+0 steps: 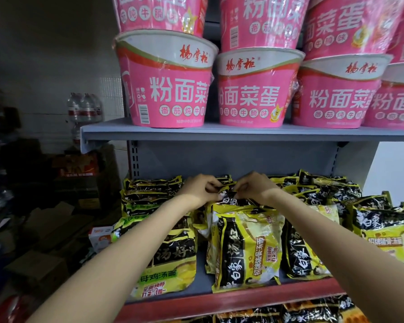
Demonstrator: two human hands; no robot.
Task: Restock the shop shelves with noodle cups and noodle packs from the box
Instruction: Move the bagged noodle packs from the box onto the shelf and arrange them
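At nine o'clock I saw water bottles (84,107) beyond the shelf. My left hand (200,190) and right hand (252,187), nearly touching, both pinched the top edge of a noodle pack (231,199) standing mid-shelf among yellow-black packs. At twelve o'clock, pink noodle cups (167,87) lined the upper shelf (219,132).

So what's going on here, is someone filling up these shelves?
Yes. A person is reaching both arms into the lower shelf, which holds yellow and black noodle packs. The left hand and right hand both pinch the top edge of one noodle pack in the middle of the shelf, apparently settling it among the others. On the grey shelf above, pink noodle cups stand stacked in two layers. Cardboard boxes lie on the floor to the left.
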